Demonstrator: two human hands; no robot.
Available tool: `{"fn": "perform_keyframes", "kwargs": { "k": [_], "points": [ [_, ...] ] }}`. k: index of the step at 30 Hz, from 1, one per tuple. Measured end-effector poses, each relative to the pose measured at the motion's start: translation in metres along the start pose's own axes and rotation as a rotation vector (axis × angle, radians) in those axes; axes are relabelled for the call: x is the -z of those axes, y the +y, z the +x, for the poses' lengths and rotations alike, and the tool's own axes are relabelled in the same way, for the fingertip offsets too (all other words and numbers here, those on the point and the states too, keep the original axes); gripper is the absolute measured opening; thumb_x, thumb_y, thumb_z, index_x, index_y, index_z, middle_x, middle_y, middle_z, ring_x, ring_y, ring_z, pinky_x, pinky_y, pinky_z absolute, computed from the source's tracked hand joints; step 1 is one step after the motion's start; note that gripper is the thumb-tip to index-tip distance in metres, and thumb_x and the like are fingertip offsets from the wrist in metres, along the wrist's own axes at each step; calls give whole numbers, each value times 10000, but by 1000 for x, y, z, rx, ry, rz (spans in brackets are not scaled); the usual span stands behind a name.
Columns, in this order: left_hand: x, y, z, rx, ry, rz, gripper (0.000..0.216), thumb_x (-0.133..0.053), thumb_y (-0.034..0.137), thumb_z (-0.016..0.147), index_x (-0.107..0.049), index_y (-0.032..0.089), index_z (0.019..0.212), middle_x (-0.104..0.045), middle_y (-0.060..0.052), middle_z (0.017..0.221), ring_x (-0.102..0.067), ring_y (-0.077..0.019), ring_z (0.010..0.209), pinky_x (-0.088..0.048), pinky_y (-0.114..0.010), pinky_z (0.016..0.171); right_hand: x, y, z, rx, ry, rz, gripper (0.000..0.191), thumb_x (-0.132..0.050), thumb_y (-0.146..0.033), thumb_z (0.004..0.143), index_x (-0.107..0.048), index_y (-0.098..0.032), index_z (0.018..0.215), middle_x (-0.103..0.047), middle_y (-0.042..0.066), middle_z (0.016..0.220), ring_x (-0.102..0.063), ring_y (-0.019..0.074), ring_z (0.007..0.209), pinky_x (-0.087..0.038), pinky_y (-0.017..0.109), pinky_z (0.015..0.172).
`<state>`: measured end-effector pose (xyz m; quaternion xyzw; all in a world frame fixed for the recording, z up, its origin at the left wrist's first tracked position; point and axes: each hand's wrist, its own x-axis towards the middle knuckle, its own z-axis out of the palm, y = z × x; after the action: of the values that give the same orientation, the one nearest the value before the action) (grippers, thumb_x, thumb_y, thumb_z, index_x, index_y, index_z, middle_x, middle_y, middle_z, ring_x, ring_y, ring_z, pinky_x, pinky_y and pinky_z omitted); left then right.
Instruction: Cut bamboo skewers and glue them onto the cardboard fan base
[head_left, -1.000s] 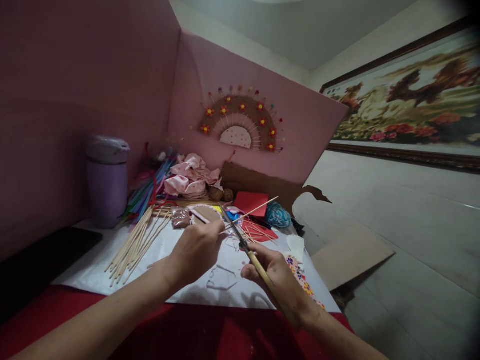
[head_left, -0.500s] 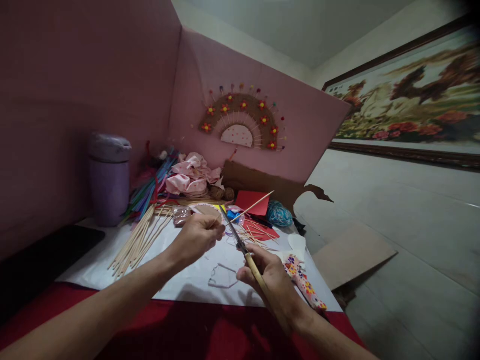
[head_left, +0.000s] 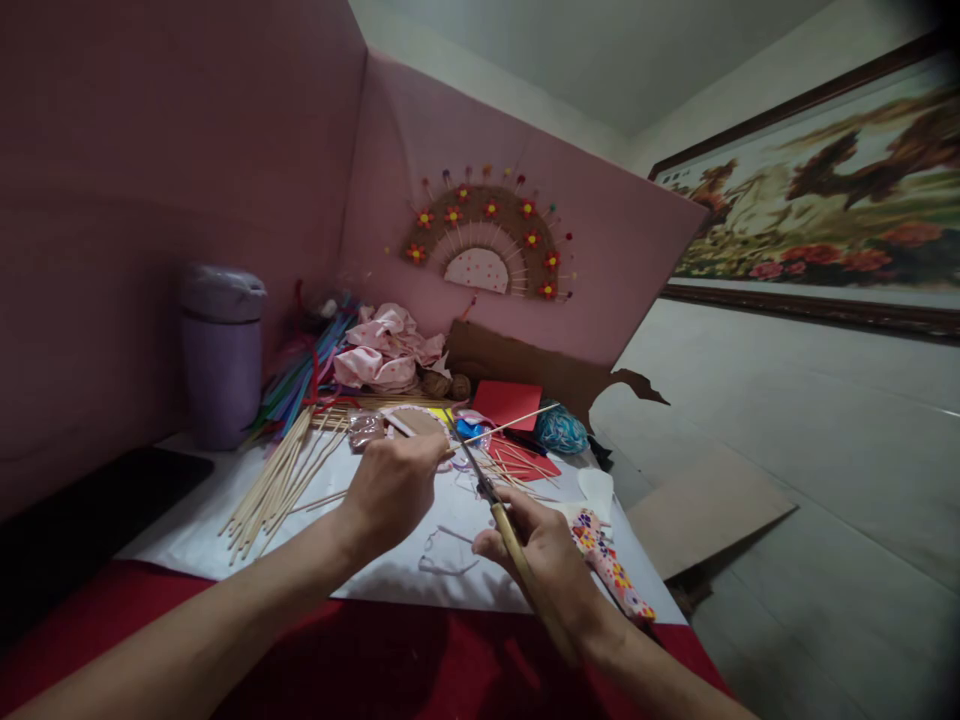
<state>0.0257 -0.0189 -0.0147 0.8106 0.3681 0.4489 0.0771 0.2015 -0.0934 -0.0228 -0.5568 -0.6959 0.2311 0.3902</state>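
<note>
My left hand (head_left: 391, 490) is pinched shut on a thin wooden skewer (head_left: 517, 421) that points away to the right over the table. In my right hand (head_left: 541, 560) I grip a pair of scissors (head_left: 491, 503) by their tan handles. Their dark blades reach up to the left and meet the skewer just beyond my left fingers. Both hands hover over white paper (head_left: 390, 560) spread on a red tablecloth (head_left: 375, 660).
A pile of skewers (head_left: 274, 485) lies left of my hands, by a purple tumbler (head_left: 221, 355). Further back are coloured straws (head_left: 300, 385), pink fabric (head_left: 386, 360), red paper (head_left: 506, 405), blue yarn (head_left: 559, 432) and a fan-shaped craft (head_left: 484, 245) on the pink board. A floral strip (head_left: 611, 575) lies right.
The skewer's far tip has dropped lower, toward level. Both hands stay close together and the scissors remain at the skewer. The view has shifted slightly.
</note>
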Motion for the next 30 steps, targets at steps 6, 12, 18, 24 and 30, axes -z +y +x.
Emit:
{"fn": "perform_keyframes", "kwargs": {
  "k": [6,12,18,24,30],
  "points": [
    [16,3,10,399,-242,-626,279,-489,266,747,-447,157,493,-348,46,430,-263,-55,393,-187,-197,400,-1,3,-1,50,-27,51,308,-735,-398,658,-562,-170,774,-348,-69,590,-287,93,554,-263,221,504],
    [21,1,14,760,-618,-1045,205,-559,275,673,-428,185,544,-226,104,347,-75,-32,312,-55,-197,328,4,1,-2,53,-70,56,296,-731,-374,659,-550,-177,784,-369,-72,585,-293,90,541,-264,219,498],
    [0,-4,5,176,-92,-388,225,-463,270,791,-502,156,601,-452,7,496,-364,-87,455,-256,-219,459,2,2,1,24,3,11,298,-692,-424,689,-563,-161,743,-352,-63,588,-290,96,561,-258,226,510],
    [5,-5,3,16,-8,-157,238,-444,197,791,-506,149,567,-435,12,510,-364,-89,497,-249,-239,505,-2,0,1,19,-9,35,320,-723,-421,661,-576,-163,780,-356,-67,593,-295,95,560,-265,225,507],
    [21,4,12,558,-383,-848,227,-541,314,699,-482,164,539,-292,77,375,-173,-43,331,-102,-203,349,5,-3,0,17,-76,96,323,-743,-388,634,-569,-177,805,-353,-77,576,-296,91,536,-270,223,496]
  ]
}}
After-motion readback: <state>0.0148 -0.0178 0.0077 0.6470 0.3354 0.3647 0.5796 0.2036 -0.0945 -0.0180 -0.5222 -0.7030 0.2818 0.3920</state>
